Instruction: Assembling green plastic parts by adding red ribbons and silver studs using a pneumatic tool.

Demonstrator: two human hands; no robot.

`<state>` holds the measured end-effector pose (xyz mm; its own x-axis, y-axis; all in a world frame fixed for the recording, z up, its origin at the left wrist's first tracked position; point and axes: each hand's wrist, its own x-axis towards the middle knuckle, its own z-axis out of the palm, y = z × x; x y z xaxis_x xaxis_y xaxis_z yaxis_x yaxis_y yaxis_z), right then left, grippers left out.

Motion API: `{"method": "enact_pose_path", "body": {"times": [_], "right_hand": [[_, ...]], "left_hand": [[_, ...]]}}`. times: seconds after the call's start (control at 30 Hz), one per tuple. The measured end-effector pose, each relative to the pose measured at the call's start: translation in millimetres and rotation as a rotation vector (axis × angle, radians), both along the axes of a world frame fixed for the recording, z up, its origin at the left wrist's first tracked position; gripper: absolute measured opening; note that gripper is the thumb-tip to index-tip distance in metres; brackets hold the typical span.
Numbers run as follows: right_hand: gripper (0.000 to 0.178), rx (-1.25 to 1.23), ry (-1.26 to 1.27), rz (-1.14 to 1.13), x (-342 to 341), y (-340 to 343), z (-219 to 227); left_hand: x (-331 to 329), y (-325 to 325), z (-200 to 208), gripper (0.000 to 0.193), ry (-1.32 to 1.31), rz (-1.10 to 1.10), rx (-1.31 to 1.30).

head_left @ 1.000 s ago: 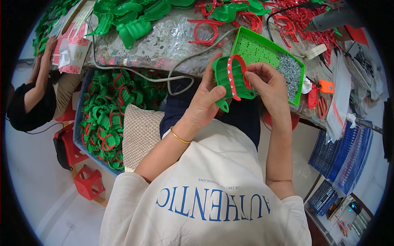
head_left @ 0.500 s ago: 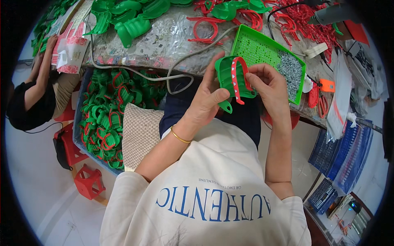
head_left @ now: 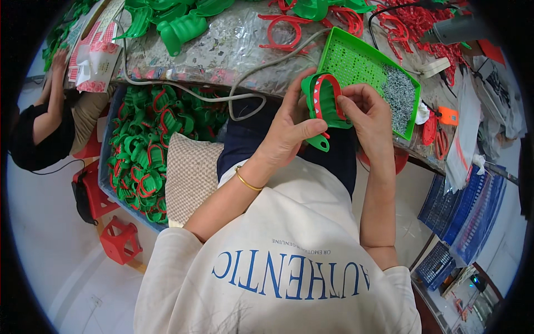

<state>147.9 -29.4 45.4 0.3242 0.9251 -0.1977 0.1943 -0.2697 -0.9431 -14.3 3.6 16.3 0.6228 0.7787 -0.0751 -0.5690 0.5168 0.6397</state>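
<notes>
Crowding worktable [head_left: 214, 58] and bin [head_left: 104, 161], green pieces [head_left: 181, 36]

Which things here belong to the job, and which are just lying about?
Likely the job's:
green shell in left hand
red toothed strip by right hand
loose red rings
metal pieces
red-and-green pieces in blue bin

Seemingly lying about:
orange block
woven cushion
red stool
</notes>
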Motion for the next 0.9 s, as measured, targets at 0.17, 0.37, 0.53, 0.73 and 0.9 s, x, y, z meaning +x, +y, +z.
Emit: {"method": "enact_pose_path", "body": {"times": [0.17,0.37,0.53,0.73,0.9], "right_hand": [[0.01,-0.008,-0.004,-0.01,-0.9,-1.0,-0.4],[0.011,-0.031,0.047,0.014,2.3,-3.6,0.6],[0.027,0.022,0.138,0.068,10.9,-6.4,2.7],[0.056,0.043,0.347,0.198,10.5,-11.7,21.8],[0.054,0.008,0.424,0.162,6.2,-12.7,17.5]], "left_hand": [[1.1,-0.1,4.6,0.094,0.029,0.007,-0.007],[-1.4,-2.1,2.4,0.097,0.057,-0.01,-0.03],[-4.6,0.9,-2.3,0.088,-0.007,-0.066,0.01],[-2.0,-3.1,-3.3,0.093,-0.173,-0.223,-0.3],[0.7,-4.6,-16.1,0.087,-0.261,-0.241,-0.448]]}}
